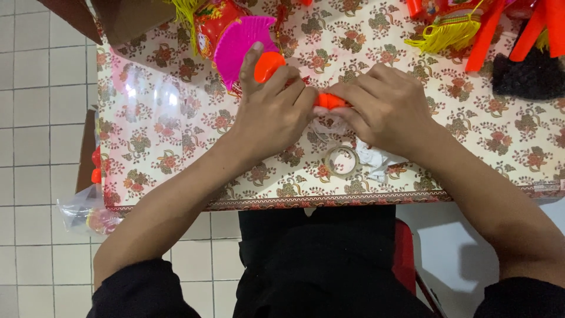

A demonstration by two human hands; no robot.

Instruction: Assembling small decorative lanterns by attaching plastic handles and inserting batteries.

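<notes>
Head view: over a floral-patterned table, the left hand and right hand meet, fingers curled tight around an orange plastic piece held between them. A pink fan-shaped part lies just behind the left hand; a tape roll sits near the wrists.

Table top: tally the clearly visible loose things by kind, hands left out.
Orange plastic piece in the left hand and right hand: 1
Pink pleated fan: 1
Clear tape roll: 1
Yellow tassel: 1
Crumpled white scrap: 1
Total: 5
</notes>
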